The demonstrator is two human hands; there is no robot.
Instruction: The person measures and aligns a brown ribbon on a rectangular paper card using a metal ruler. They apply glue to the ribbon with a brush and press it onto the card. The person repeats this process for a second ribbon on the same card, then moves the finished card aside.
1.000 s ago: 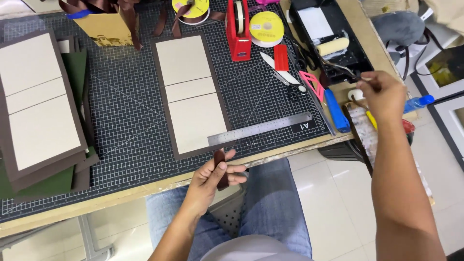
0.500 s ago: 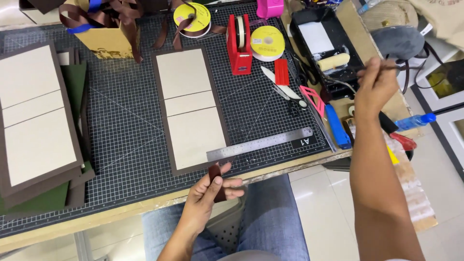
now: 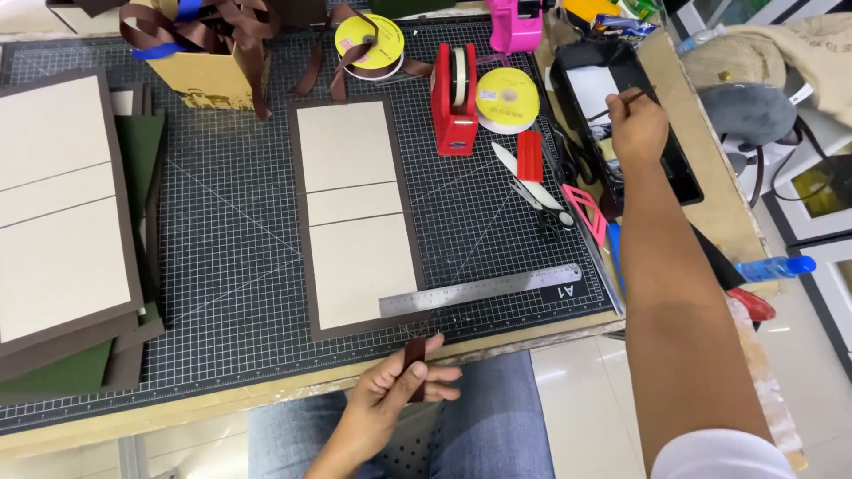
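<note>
My left hand (image 3: 390, 390) is below the table's front edge, over my lap, pinching a short piece of dark brown ribbon (image 3: 414, 355). My right hand (image 3: 635, 129) reaches far right over a black tray (image 3: 676, 168) and grips a thin brush (image 3: 621, 105) by its handle. In front of me on the black cutting mat (image 3: 231, 239) lies a brown book cover with three beige boards (image 3: 353, 213). A steel ruler (image 3: 484, 288) rests across its lower right corner.
A stack of similar brown and green covers (image 3: 67, 231) lies at the left. Behind are a red tape dispenser (image 3: 454, 98), yellow ribbon spools (image 3: 506, 98), a box with brown ribbons (image 3: 209, 53), a pink dispenser (image 3: 515, 22). Scissors (image 3: 537, 195) and a pink cutter (image 3: 586, 213) lie right of the cover.
My right hand has lifted from the tools at the table's right edge and moved up over the black tray, holding the brush. My left hand keeps hold of the ribbon piece.
</note>
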